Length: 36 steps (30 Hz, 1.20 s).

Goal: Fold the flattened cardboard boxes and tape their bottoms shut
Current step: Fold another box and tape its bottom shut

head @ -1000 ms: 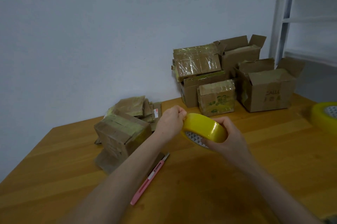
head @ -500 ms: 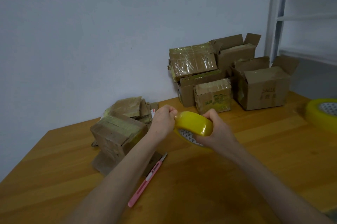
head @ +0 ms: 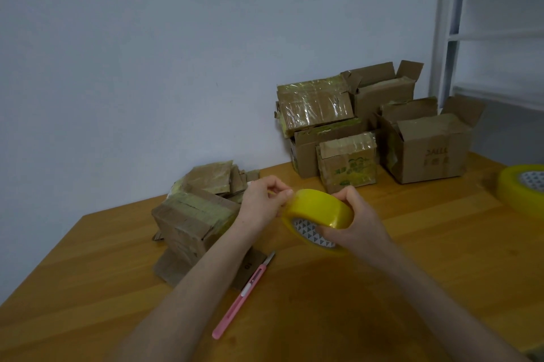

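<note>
Gripping the yellow tape roll (head: 321, 208) in the right hand (head: 360, 229), fingers curled round its rim above the table (head: 412, 288), and pinching at its edge with the left hand (head: 262, 202), probably seeking the tape end. Seemingly working about midway: facing several made-up boxes (head: 347, 138) by the wall, one folded box (head: 191, 223) beside the left forearm awaiting tape, and flattened boxes (head: 212, 176) piled behind it.

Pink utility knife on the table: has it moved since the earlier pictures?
No. The pink utility knife keeps its blade tip beside the cardboard flap, as before.

Head view looks forward-down, close over the table (head: 382, 288).
</note>
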Available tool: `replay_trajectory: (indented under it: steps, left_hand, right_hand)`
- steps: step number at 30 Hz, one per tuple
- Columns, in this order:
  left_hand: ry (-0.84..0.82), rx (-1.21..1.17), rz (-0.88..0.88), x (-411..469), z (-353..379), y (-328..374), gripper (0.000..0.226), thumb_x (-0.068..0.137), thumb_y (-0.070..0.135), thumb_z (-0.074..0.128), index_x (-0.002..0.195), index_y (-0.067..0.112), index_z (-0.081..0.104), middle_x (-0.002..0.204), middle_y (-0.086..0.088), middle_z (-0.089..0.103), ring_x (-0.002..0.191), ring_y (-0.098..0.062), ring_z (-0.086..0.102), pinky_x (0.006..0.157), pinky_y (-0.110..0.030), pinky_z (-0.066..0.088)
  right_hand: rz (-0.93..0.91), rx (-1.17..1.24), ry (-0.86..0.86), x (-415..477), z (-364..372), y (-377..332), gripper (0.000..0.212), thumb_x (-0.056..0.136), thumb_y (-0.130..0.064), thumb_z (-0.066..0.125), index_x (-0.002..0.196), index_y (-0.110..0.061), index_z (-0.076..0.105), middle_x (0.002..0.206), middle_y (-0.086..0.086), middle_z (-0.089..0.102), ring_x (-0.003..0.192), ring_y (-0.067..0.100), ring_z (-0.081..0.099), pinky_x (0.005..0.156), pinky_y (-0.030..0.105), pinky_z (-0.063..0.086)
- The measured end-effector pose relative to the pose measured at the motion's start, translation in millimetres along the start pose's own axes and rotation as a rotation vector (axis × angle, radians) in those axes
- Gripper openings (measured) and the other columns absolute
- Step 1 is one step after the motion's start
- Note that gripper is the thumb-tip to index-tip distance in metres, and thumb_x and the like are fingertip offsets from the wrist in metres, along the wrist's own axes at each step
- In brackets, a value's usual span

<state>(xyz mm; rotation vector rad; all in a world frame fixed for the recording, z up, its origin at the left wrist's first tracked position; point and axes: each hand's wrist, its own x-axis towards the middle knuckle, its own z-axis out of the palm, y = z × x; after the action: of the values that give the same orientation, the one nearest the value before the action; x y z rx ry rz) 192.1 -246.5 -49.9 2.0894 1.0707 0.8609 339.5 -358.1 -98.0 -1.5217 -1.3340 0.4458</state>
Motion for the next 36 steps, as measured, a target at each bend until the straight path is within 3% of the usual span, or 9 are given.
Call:
replay_trajectory:
  steps: [8, 10, 13, 17, 20, 23, 26, 30, 36]
  left_hand:
    - [0.080, 0.139, 0.093, -9.3, 1.9, 5.3, 0.016, 0.090, 0.017, 0.061, 0.075, 0.021, 0.057, 0.073, 0.002, 0.065, 0.059, -0.004, 0.057, 0.054, -0.018, 0.046]
    - [0.057, 0.044, 0.057, -9.5, -2.5, 10.4, 0.007, 0.088, 0.016, 0.064, 0.083, 0.020, 0.061, 0.069, 0.001, 0.067, 0.052, 0.002, 0.058, 0.047, -0.014, 0.046]
    - [0.010, -0.021, 0.031, -6.6, -8.7, 11.9, 0.029, 0.086, 0.014, 0.067, 0.105, 0.029, 0.051, 0.068, -0.003, 0.069, 0.045, 0.001, 0.056, 0.046, -0.016, 0.046]
    - [-0.058, 0.132, 0.131, -8.1, -11.9, 10.2, 0.014, 0.091, 0.012, 0.059, 0.096, 0.022, 0.068, 0.061, 0.005, 0.060, 0.043, 0.006, 0.050, 0.051, -0.010, 0.039]
    - [-0.132, 0.207, 0.137, -12.0, -13.5, 10.5, 0.019, 0.085, 0.019, 0.068, 0.103, 0.018, 0.073, 0.069, 0.010, 0.062, 0.052, 0.008, 0.051, 0.066, -0.011, 0.046]
    - [-0.120, 0.306, 0.173, -13.3, -11.5, 12.5, 0.015, 0.083, 0.022, 0.071, 0.097, 0.018, 0.075, 0.071, 0.020, 0.057, 0.068, 0.003, 0.054, 0.089, -0.030, 0.044]
    - [-0.087, 0.435, 0.204, -13.9, -7.2, 18.3, 0.010, 0.090, 0.025, 0.062, 0.089, 0.021, 0.071, 0.077, 0.015, 0.053, 0.085, -0.014, 0.061, 0.075, -0.029, 0.050]
    - [-0.092, 0.600, 0.206, -8.3, -7.1, 22.9, 0.016, 0.090, 0.038, 0.059, 0.091, 0.026, 0.069, 0.108, 0.008, 0.038, 0.099, -0.014, 0.051, 0.077, -0.033, 0.048]
    - [-0.009, 0.479, 0.149, -3.5, -17.6, 16.4, 0.036, 0.089, 0.045, 0.057, 0.060, 0.025, 0.062, 0.057, 0.013, 0.057, 0.057, -0.007, 0.056, 0.059, -0.026, 0.047]
  right_hand:
    - [0.017, -0.194, -0.045, 2.4, -9.4, 1.0, 0.044, 0.069, -0.029, 0.080, 0.091, -0.026, 0.042, 0.088, -0.007, 0.053, 0.077, 0.013, 0.057, 0.063, 0.042, 0.055]
    - [0.033, -0.163, -0.038, 1.1, -10.0, 3.5, 0.043, 0.069, -0.027, 0.080, 0.091, -0.027, 0.043, 0.091, -0.005, 0.055, 0.080, 0.014, 0.058, 0.066, 0.046, 0.055]
    - [0.052, -0.116, -0.028, -3.6, -7.4, 2.6, 0.043, 0.069, -0.025, 0.080, 0.091, -0.028, 0.044, 0.094, -0.006, 0.055, 0.084, 0.013, 0.058, 0.068, 0.044, 0.056]
    - [0.085, -0.083, -0.032, -6.2, -6.0, -0.9, 0.042, 0.068, -0.025, 0.080, 0.089, -0.029, 0.044, 0.094, -0.007, 0.054, 0.085, 0.011, 0.058, 0.067, 0.039, 0.057]
    - [0.103, -0.077, -0.036, -7.9, -7.5, -2.5, 0.042, 0.068, -0.024, 0.080, 0.090, -0.028, 0.045, 0.096, -0.007, 0.053, 0.087, 0.012, 0.057, 0.070, 0.044, 0.057]
    - [0.102, -0.101, -0.035, -10.9, -9.1, -6.5, 0.043, 0.067, -0.025, 0.080, 0.089, -0.030, 0.044, 0.096, -0.008, 0.052, 0.087, 0.011, 0.056, 0.070, 0.042, 0.057]
    - [0.078, -0.129, -0.022, -13.7, -12.8, -10.1, 0.042, 0.067, -0.028, 0.080, 0.088, -0.031, 0.043, 0.095, -0.008, 0.052, 0.085, 0.011, 0.056, 0.068, 0.040, 0.057]
    - [0.040, -0.143, -0.007, -17.7, -19.5, -14.0, 0.042, 0.068, -0.024, 0.079, 0.089, -0.030, 0.044, 0.093, -0.006, 0.053, 0.082, 0.012, 0.057, 0.067, 0.041, 0.057]
    - [0.030, -0.213, 0.060, -15.8, -23.7, -10.3, 0.046, 0.067, -0.030, 0.080, 0.091, -0.033, 0.041, 0.093, -0.008, 0.050, 0.084, 0.014, 0.053, 0.067, 0.037, 0.054]
